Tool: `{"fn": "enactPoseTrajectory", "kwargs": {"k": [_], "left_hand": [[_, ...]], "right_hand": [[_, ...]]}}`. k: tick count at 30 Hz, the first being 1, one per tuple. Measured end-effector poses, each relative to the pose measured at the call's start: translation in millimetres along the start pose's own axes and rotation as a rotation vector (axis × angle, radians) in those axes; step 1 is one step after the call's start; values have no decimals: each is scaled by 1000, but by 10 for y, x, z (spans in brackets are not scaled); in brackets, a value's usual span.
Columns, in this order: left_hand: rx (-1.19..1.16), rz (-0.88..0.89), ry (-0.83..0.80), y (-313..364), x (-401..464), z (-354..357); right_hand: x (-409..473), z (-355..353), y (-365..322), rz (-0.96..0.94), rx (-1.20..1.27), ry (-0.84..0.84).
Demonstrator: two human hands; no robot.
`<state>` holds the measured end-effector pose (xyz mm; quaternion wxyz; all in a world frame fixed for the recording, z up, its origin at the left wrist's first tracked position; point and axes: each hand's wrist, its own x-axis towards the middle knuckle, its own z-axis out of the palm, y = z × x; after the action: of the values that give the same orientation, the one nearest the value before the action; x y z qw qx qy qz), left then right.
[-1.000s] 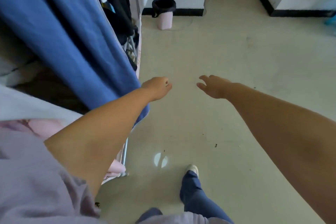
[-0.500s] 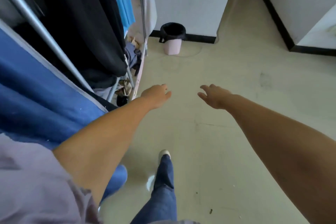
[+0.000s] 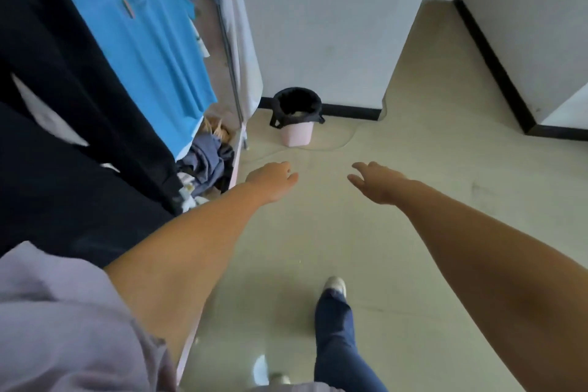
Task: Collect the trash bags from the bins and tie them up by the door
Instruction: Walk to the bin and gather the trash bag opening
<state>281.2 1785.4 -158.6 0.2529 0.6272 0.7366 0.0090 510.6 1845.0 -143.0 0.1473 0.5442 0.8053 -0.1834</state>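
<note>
A person in a lilac top and blue jeans stands on a pale floor (image 3: 397, 232) with both bare arms stretched forward, holding nothing. The left hand (image 3: 272, 180) hangs with its fingers loosely curled and empty; the right hand (image 3: 374, 181) is spread, fingers relaxed and apart. Ahead of both hands, well apart from them, a pink bin (image 3: 296, 134) stands on the floor against the white wall (image 3: 318, 25), lined with a black bag (image 3: 296, 105) whose rim folds over the bin's top and whose handles hang down either side. Something pale lies inside the bag. At left, a clothes rack (image 3: 229, 51) carries a blue shirt (image 3: 136, 25) and dark garments (image 3: 57, 73), with crumpled clothes (image 3: 206, 165) heaped at its foot.
</note>
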Motion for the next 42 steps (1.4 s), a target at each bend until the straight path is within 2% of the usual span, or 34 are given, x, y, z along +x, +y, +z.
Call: {"fn": "enactPoseTrajectory", "kwargs": {"k": [3, 13, 17, 27, 36, 42], "left_hand": [[-39, -31, 35, 51, 745, -178], [-140, -173, -11, 246, 2641, -671], [-138, -227, -23, 137, 3332, -864], [-145, -220, -40, -89, 5035, -1548], [-265, -348, -113, -418, 5941, -1437], [-353, -487, -105, -729, 6722, -926]], "right_hand": [[747, -305, 222, -33, -6, 6], [2721, -1253, 893, -89, -73, -93], [3513, -1461, 982, -116, -54, -129], [5300, -2173, 991, -123, -20, -185], [6534, -2205, 1086, -171, -45, -302], [7562, -1739, 1166, -187, -36, -343]]}}
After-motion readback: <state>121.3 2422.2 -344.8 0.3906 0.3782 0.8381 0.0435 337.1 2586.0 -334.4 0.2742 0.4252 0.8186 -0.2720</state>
